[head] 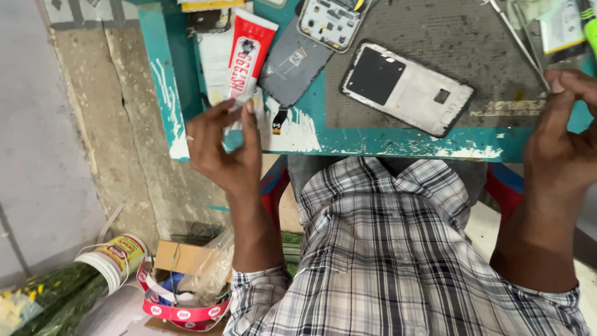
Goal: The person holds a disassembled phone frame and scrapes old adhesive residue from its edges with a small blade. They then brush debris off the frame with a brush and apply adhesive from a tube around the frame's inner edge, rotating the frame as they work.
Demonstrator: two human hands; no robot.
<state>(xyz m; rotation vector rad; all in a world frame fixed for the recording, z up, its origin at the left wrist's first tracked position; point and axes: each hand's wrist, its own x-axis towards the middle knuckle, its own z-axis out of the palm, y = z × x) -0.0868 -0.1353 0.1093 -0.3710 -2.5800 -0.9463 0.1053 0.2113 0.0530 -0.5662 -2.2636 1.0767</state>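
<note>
Two hands hover at the table's [373, 142] near edge. Left hand [225, 149] pinches a small clear scrap by the glue tube [245, 56]; right hand [563, 140] presses fingertips together near the phone frame [407, 87].

Seated at the workbench [398, 142], you have the phone frame [405, 88] lying on the mat [448, 37] ahead, a glue tube [247, 53] and a screen panel [292, 65] to its left, a circuit-board frame [329, 22] behind, a bucket [118, 258] on the floor at your left.
</note>
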